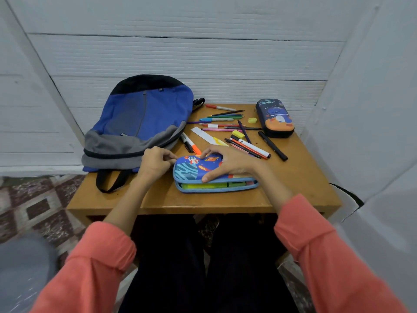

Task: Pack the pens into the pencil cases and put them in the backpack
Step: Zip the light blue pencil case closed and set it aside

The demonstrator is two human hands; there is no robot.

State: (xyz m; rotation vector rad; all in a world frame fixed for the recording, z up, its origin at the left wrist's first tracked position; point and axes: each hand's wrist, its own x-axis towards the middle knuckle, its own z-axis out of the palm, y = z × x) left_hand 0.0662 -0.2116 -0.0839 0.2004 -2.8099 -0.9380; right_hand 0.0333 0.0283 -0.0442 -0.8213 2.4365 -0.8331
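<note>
Near edge of the table (203,202): blue pencil case (187,171), its lid ajar over yellow and green highlighters (203,185). The right hand (230,162) lies spread on the lid, pressing it down. The left hand (155,162) pinches at the case's left end, apparently on the zip pull. Step in hand: closing this case. Next: draw the zip round against the bulging contents. Beyond lie loose pens (250,146), then the dark pencil case (276,117) and the zipped backpack (144,114).

Setting: study corner of a home-like room. Small wooden tabletop (300,177) set against white ribbed wall panels (180,59); patterned maroon-and-cream floor (38,206) at left. Backpack (144,118) and loose pens (251,147) lie on it.
</note>
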